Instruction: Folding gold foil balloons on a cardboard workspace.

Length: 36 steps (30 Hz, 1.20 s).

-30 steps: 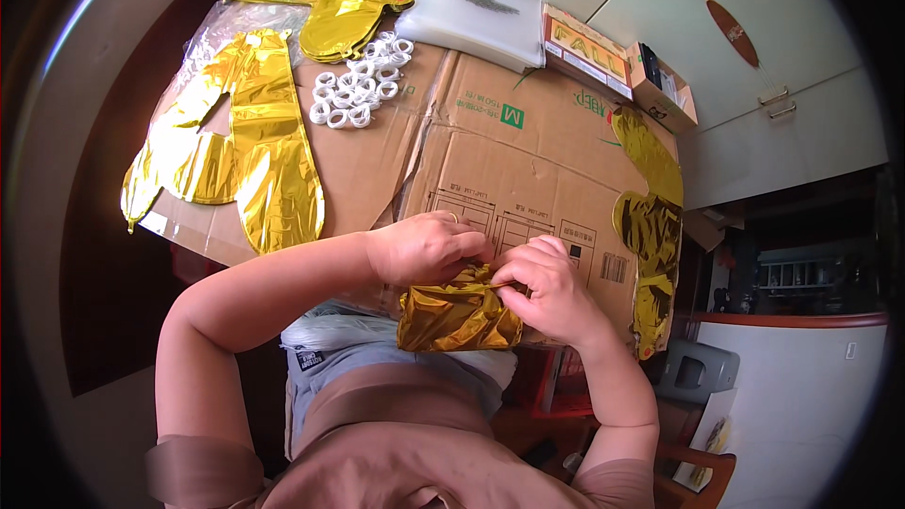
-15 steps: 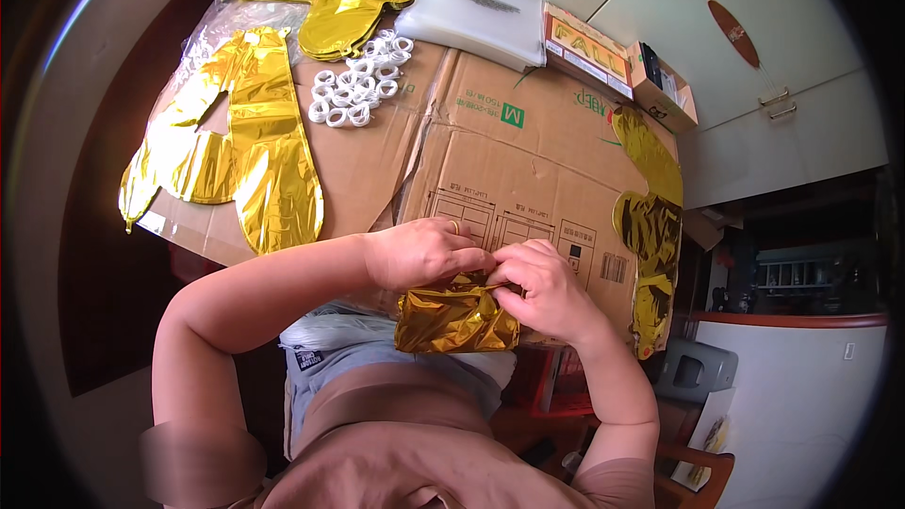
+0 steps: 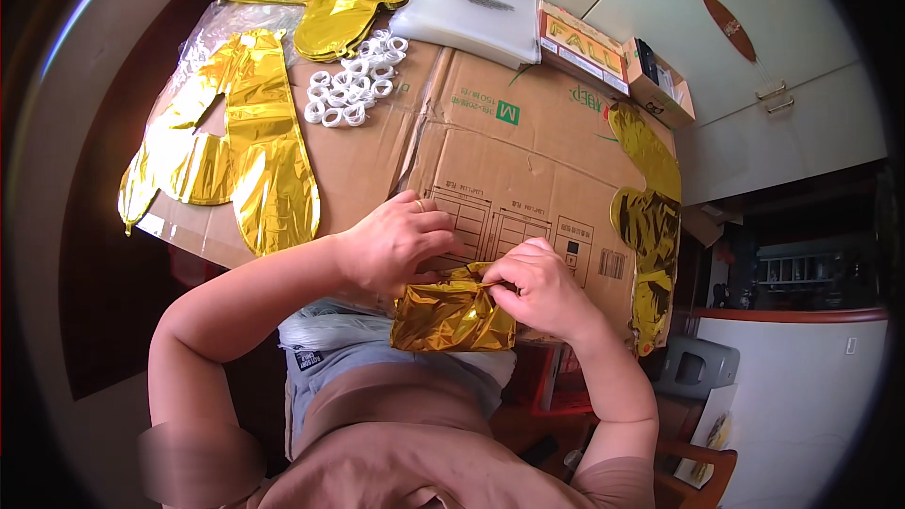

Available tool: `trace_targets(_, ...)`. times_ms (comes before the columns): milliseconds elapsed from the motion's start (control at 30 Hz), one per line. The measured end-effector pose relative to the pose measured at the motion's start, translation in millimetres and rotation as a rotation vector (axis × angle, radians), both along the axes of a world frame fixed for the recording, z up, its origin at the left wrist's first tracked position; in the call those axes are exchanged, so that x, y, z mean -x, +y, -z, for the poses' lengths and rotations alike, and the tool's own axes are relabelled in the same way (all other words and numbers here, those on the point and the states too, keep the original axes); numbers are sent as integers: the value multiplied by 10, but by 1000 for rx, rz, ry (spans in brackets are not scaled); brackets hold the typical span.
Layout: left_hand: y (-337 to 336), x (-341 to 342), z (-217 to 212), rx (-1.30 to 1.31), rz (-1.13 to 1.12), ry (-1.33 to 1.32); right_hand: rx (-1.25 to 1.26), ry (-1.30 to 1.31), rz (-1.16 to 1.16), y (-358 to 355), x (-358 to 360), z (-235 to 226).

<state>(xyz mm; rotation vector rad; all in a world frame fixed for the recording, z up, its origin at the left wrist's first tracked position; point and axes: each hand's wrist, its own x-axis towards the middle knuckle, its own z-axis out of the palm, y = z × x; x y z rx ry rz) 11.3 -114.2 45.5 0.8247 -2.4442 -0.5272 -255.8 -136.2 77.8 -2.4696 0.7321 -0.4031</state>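
A folded gold foil balloon [image 3: 451, 319] hangs over the cardboard's near edge, in front of my body. My right hand [image 3: 542, 285] pinches its upper right edge between thumb and fingers. At the upper left corner of the foil is my left hand [image 3: 403, 243], a ring on one finger. Its fingers are loosely bent and apart from the thumb, which lies close to the foil. Flat gold foil balloons [image 3: 269, 165] spread over the left side of the cardboard [image 3: 368, 155]. Another long gold balloon [image 3: 649, 231] lies along the right edge.
Coils of white string [image 3: 351, 94] sit in a cluster beyond my left hand. At the far side are more stacked gold balloons [image 3: 335, 24], a stack of clear plastic bags [image 3: 471, 14], a printed box [image 3: 583, 47] and a small open carton [image 3: 665, 94]. A grey stool [image 3: 696, 369] stands at right.
My left hand has moved left and away from my right hand, its fingers opening off the foil's upper edge. My right hand keeps its pinch in nearly the same place.
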Motion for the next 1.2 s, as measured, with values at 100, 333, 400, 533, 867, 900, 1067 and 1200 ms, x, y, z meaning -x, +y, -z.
trace_targets(100, 39, -59, 40, 38, 101, 31, -1, -25, 0, 5, 1, -5)
trace_targets(333, 44, -109, 47, 93, 212, -105, -17, 8, -4, 3, 8, 8)
trace_targets(400, 47, -115, -20, 40, 224, -112, -28, 26, 1, -4, 13, 7)
trace_targets(533, -9, -28, 10, 66, 203, -14, -27, 19, -10, -12, 1, -9)
trace_targets(867, -171, 98, 156, 206, 278, -84, -27, 6, -11, -11, -6, -36)
trace_targets(900, -176, 89, 165, 211, 280, -95, -20, -10, -9, -9, -7, -36)
trace_targets(1067, -176, 108, 223, 279, 317, -104, -65, 3, -15, -5, -5, -9)
trace_targets(1200, -181, 98, 215, 290, 328, -104, -115, 57, 3, -17, -16, -43)
